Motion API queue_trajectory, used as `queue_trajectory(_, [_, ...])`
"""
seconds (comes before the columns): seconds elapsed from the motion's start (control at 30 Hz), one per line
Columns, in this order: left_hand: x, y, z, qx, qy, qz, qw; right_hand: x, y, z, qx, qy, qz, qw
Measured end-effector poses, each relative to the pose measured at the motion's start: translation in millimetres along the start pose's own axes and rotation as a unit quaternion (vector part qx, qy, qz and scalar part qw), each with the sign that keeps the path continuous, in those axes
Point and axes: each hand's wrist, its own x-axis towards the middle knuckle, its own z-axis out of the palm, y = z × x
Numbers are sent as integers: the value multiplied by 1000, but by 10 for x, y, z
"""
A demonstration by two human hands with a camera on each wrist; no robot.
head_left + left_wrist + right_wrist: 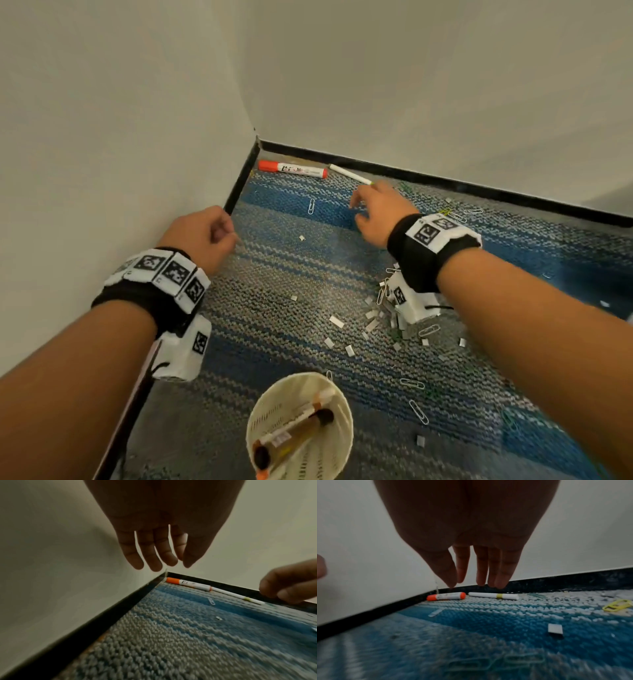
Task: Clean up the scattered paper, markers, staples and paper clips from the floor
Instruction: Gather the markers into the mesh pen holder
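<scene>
Down front, white basket (337, 407) with markers inside, both empty hands, left hand (202, 236) and right hand (378, 212), fingers loose above orange-capped marker (292, 169) and white pen (350, 174).

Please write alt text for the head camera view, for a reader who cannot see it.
Two bare hands reach over a blue-grey carpet in a wall corner: the right hand nears a thin white marker, the left hand hangs loosely curled. An orange-capped marker lies beside the white one; staples and paper clips are scattered near a white basket holding markers.
</scene>
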Motion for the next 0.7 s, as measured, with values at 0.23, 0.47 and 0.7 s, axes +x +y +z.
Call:
queue_trajectory(0.23, [569,147,377,16,2,6,1000,406,167,149,-207,-96,58,972])
queue_trajectory(0.47, [1053,494,660,68,26,71,995,438,246,104,-204,-52,48,976])
queue_trajectory(0.7, [1415,592,880,233,-55,124,963,429,225,107,-203,-15,51,978])
